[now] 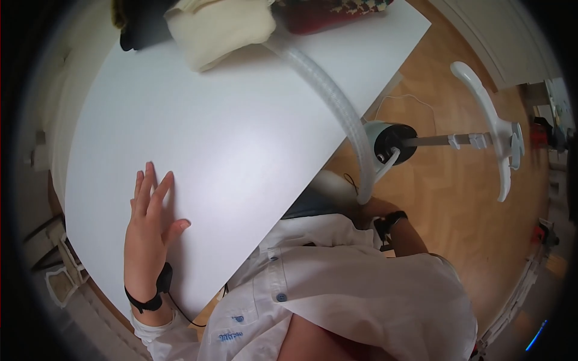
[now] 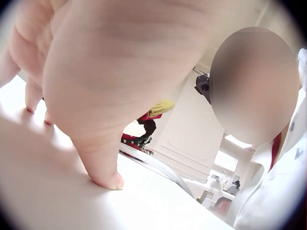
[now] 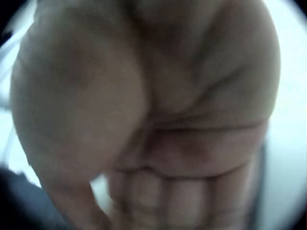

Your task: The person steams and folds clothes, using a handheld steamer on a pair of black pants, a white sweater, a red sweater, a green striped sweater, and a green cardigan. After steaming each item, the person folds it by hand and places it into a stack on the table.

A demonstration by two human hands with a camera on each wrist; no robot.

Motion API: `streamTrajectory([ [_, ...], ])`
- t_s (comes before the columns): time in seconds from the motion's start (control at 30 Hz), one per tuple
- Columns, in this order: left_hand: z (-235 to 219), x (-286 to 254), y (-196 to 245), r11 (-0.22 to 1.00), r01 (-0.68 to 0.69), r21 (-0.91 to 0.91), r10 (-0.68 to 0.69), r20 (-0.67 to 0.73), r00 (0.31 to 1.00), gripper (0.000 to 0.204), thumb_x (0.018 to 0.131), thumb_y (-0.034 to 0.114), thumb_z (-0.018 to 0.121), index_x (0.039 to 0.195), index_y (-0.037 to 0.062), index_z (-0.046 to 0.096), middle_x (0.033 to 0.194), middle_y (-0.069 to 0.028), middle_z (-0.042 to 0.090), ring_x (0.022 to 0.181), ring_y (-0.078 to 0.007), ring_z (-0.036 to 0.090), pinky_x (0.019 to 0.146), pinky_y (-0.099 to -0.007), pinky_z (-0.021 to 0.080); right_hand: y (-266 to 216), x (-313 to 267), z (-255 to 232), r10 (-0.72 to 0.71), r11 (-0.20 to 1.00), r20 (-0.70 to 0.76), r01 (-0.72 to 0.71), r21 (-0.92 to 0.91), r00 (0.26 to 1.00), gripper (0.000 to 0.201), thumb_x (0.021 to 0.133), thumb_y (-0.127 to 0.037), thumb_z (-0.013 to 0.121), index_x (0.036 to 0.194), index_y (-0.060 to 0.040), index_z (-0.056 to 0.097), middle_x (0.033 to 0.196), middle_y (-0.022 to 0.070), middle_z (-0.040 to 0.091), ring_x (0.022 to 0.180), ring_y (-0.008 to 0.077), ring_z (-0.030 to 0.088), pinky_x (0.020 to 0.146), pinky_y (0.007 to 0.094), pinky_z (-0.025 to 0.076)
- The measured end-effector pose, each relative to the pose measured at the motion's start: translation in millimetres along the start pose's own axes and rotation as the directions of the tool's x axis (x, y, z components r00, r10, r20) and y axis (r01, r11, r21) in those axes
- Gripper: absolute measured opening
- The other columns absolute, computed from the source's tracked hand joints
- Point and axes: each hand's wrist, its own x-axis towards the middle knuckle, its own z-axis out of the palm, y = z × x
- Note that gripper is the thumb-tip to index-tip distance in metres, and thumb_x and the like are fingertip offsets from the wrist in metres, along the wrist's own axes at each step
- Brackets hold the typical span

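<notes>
My left hand (image 1: 147,222) rests on the white table (image 1: 253,126) with its fingers spread and thumb out to the side. In the left wrist view the thumb (image 2: 105,165) and fingertips touch the tabletop, and nothing is under the palm. Down beside the table edge is my right hand (image 1: 378,208), partly hidden by the ribbed hose (image 1: 331,93) at its low bend. The right wrist view shows that palm (image 3: 192,105) bare, with its fingers extended and side by side. From the cloth pile the pale hose curves over the table edge towards a garment steamer (image 1: 394,144) on the floor.
A folded cream cloth (image 1: 223,33), a dark cloth (image 1: 144,27) and a red patterned cloth (image 1: 325,15) lie along the table's far side. The steamer's pole carries a white hanger (image 1: 497,123) above the wooden floor (image 1: 457,210). A thin cord lies behind the steamer.
</notes>
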Motion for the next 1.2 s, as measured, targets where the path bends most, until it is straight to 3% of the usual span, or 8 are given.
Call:
streamTrajectory([
  [0.03,1.1,1.4,0.6,1.0,-0.01,-0.006,0.01,0.012,1.0,0.08,0.08,0.031,0.077,0.154,0.0202,0.05,0.171,-0.0048,0.03,0.157,-0.0353,0.029,0.122,-0.0577,0.038,-15.6,-9.0,-23.0,0.198,0.946,-0.011,-0.194,-0.261,0.98,0.037,0.08,-0.01,0.082,0.113,0.0046,0.075,0.1,0.0116,0.078,0.093,0.0208,0.074,0.08,0.031,0.057],
  [0.1,-1.0,2.1,1.9,1.0,0.026,-0.008,-0.026,0.015,1.0,0.081,0.077,0.032,0.078,0.153,0.0187,0.051,0.17,-0.0047,0.031,0.156,-0.0342,0.03,0.119,-0.0539,0.044,63.2,18.5,-72.0,0.246,0.964,0.152,-0.259,0.066,0.957,0.027,0.082,-0.016,0.081,0.102,0.0021,0.08,0.095,0.0125,0.079,0.081,0.0187,0.074,0.069,0.0309,0.058],
  [0.23,-7.3,6.8,4.2,0.992,0.091,-0.085,-0.084,0.084,0.993,0.086,0.076,0.024,0.082,0.154,0.0119,0.048,0.17,-0.011,0.032,0.157,-0.0354,0.029,0.121,-0.0519,0.039,161.9,58.1,-113.7,0.432,0.864,-0.047,-0.398,0.31,0.901,0.046,0.097,-0.042,0.07,0.118,-0.001,0.076,0.107,0.0143,0.078,0.09,0.0229,0.074,0.072,0.0347,0.059],
  [0.3,-9.0,7.8,2.1,0.991,0.098,-0.09,-0.09,0.09,0.992,0.088,0.074,0.023,0.083,0.154,0.0122,0.048,0.169,-0.0108,0.034,0.157,-0.0353,0.03,0.122,-0.0518,0.038,164.5,55.4,-103.1,0.565,0.816,0.091,-0.572,0.084,0.82,0.071,0.094,-0.062,0.067,0.138,-0.0065,0.067,0.131,0.0166,0.07,0.111,0.028,0.07,0.094,0.047,0.057],
  [0.47,-5.3,10.0,5.8,0.979,0.167,-0.116,-0.164,0.042,0.986,0.097,0.061,0.034,0.084,0.151,0.0157,0.053,0.166,-0.0066,0.04,0.153,-0.0342,0.037,0.122,-0.0538,0.041,146.5,52.5,-4.6,0.485,0.69,0.361,-0.602,0.403,0.797,0.102,0.086,-0.081,0.062,0.16,-0.0131,0.043,0.168,0.0122,0.037,0.152,0.0385,0.036,0.121,0.0538,0.033],
  [0.67,-2.8,6.2,-2.3,0.991,0.101,-0.089,-0.096,0.056,0.994,0.104,0.064,0.053,0.083,0.153,0.0104,0.051,0.167,-0.0116,0.038,0.153,-0.0362,0.036,0.124,-0.0537,0.035,248.2,66.0,-18.2,0.488,0.615,0.246,-0.53,0.584,0.837,0.079,0.097,-0.064,0.062,0.153,-0.0098,0.051,0.147,0.0146,0.061,0.127,0.0344,0.063,0.103,0.0487,0.055],
  [0.9,2.1,-5.8,-1.8,0.984,0.129,-0.121,-0.129,0.007,0.992,0.091,0.078,0.053,0.082,0.152,0.0084,0.052,0.166,-0.014,0.039,0.154,-0.0359,0.035,0.124,-0.0531,0.034,161.9,66.9,7.1,0.59,0.596,0.093,-0.511,0.619,0.802,0.074,0.091,-0.063,0.066,0.138,-0.0067,0.066,0.141,0.019,0.065,0.128,0.0325,0.064,0.099,0.0447,0.053],
  [1.2,1.4,-114.7,17.5,0.876,0.146,-0.461,-0.198,-0.065,0.978,0.039,0.084,0.016,0.081,0.116,-0.0035,0.069,0.123,-0.0192,0.071,0.12,-0.0347,0.065,0.101,-0.039,0.05,147.8,71.8,0.5,0.447,0.892,0.173,-0.422,-0.165,0.877,0.059,0.091,-0.047,0.066,0.131,-0.0042,0.069,0.129,0.0165,0.071,0.117,0.0333,0.069,0.093,0.0445,0.055],
])
